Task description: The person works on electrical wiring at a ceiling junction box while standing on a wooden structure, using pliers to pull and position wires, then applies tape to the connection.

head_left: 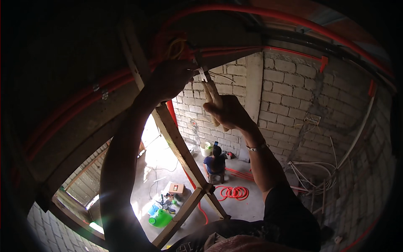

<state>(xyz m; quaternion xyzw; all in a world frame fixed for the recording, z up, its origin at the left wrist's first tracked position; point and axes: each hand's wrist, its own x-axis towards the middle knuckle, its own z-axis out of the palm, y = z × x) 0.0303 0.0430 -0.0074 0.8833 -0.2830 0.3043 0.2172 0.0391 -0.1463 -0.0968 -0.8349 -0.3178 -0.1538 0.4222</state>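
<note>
Overhead, my right hand (228,112) grips a pair of pliers (213,93) by its tan handles. The metal jaws point up toward my left fingertips. My left hand (173,80) is raised beside the jaws in deep shadow, its fingers closed in a pinch on what looks like a thin wire end. Just above that hand, looped yellow wires (176,48) hang by an orange box (161,44) at the ceiling. Pale loose wires (222,77) stick out to the right behind the pliers. Shadow hides the exact contact between jaws and wire.
Wooden beams (178,145) cross close below my arms. Orange conduit (294,21) runs along the ceiling. Far below, a person (215,161) sits near an orange conduit coil (234,192), a green jug (160,219) and a cardboard box (176,188). White cables (312,178) hang at right.
</note>
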